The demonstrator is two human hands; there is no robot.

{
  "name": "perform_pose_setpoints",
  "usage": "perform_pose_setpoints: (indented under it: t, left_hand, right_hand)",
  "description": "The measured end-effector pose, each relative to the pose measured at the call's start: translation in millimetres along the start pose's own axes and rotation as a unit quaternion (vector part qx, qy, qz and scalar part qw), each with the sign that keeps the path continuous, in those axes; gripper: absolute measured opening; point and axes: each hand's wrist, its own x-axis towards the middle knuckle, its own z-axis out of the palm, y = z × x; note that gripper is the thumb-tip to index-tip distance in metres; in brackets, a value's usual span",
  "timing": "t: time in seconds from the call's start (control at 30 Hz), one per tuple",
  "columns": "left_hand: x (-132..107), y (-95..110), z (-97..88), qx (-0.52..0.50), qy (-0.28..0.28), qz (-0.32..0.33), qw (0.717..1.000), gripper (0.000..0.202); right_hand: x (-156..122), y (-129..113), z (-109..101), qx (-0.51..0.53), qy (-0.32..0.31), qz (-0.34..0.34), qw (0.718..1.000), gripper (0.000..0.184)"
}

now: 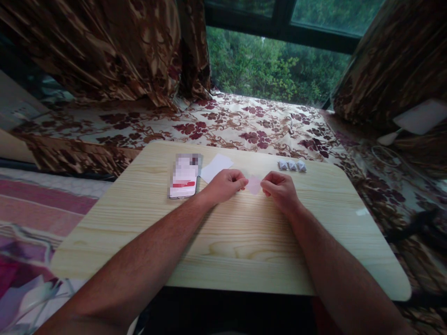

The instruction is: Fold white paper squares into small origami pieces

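Observation:
A small pale pink piece of paper (254,185) is stretched between my two hands above the wooden table (237,242). My left hand (228,184) pinches its left edge between thumb and finger. On the opposite edge, my right hand (279,187) is closed in a similar pinch. Behind my left hand lie white paper sheets (215,166), partly covered by it. Beyond my right hand, three small folded white paper shapes (292,165) stand in a row near the table's far edge. The fine folds of the pink paper are too blurred to make out.
A phone (183,177) with a lit, partly blurred screen lies left of the white sheets. A floral-covered ledge (251,121) runs behind the table, below a window. Brown curtains (150,51) hang at both sides. A white device with a cable (419,118) is at the right.

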Motion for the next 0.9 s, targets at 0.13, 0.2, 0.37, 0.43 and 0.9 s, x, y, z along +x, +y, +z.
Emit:
perform_pose_setpoints:
  t: [0.13,0.2,0.37,0.43,0.9]
  left_hand:
    - [-3,4,3.6,-0.034,0.008,0.005,0.999,0.034]
    - [-3,3,5.3,-0.036,0.022,-0.005,0.999,0.034]
    - [-2,2,6.7,-0.045,0.055,-0.033,0.997,0.033]
    - [-3,3,6.6,-0.039,0.047,-0.029,0.998,0.032]
    - [-3,-4,11.6,0.020,0.009,0.055,0.998,0.026]
  right_hand:
    - [1,-1,0,0.019,0.001,0.003,1.000,0.014]
    - [1,-1,1,0.026,-0.001,0.007,1.000,0.015]
    - [1,-1,1,0.034,-0.028,0.022,0.999,0.017]
    - [1,-1,1,0.026,-0.029,0.024,0.999,0.016]
    - [-1,0,3,0.005,-0.041,0.000,0.999,0.029]
